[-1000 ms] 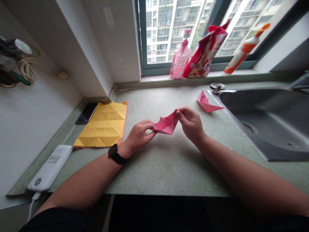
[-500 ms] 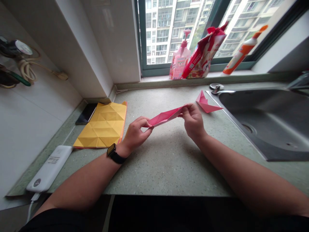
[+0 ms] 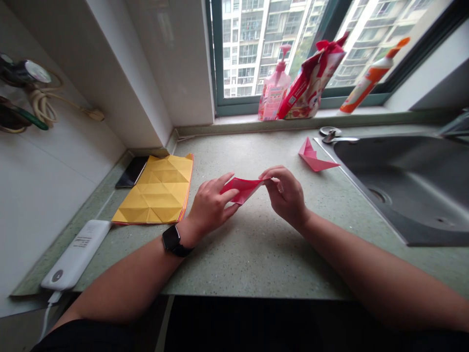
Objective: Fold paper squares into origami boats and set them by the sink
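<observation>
As my left hand (image 3: 210,208) and right hand (image 3: 286,198) held the pink paper (image 3: 242,188) in narrow pinches, a finished pink figure (image 3: 315,161) lay nearby, with the creased yellow sheet (image 3: 152,190) lying flat.

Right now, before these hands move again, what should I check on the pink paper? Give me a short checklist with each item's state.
Right hand pinching the pink folded paper: ok, at its right tip.
Left hand gripping that paper: cannot tell, its fingers overlap the left end.
Folds on the held paper even: cannot tell, the hands hide them.
Second pink paper piece on the countertop: ok, beside the sink.
Yellow creased sheet lying flat: ok, apart from the hands.
</observation>
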Demonstrator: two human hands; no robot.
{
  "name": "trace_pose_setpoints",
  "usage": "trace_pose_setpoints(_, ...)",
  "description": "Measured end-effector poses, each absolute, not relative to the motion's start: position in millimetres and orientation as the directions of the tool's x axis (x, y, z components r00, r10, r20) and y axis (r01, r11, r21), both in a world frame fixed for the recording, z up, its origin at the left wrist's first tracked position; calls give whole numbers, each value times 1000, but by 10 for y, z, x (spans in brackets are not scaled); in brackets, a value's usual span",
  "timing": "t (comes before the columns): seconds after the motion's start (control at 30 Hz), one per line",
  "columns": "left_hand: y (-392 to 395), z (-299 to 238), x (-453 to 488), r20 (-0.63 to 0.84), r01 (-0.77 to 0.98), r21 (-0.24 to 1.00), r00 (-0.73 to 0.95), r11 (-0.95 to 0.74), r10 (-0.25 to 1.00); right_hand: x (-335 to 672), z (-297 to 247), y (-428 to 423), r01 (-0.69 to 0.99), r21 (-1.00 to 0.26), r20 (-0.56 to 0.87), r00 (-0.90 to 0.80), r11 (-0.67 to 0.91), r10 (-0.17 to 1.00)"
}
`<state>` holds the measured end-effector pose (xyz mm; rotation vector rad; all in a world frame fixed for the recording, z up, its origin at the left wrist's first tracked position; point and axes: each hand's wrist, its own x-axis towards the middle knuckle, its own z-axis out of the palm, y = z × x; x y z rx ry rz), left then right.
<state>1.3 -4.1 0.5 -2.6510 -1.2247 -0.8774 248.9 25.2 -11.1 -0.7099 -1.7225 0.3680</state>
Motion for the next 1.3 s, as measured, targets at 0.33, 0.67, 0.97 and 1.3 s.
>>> trace_pose_setpoints(0.33,-5,-48,18,512,623,332,511,-708,690,2475,-76,203,207,-608,745,-182,766,641)
trace_pose_setpoints(0.67,-5,-80,20,570,536,543,330,-646,753,2494,-261,353,251,-722,575,-301,645,761)
trace_pose_setpoints(0.97,12,-147,27,414,466,696,362,-547,835,2491,-343,448,30,-923,349,-359,385,866)
trace_pose_setpoints(1.3,108,-227,-46,440,553,321,632,-769,638,2548,-492,609,473,-693,374,-410,545,832)
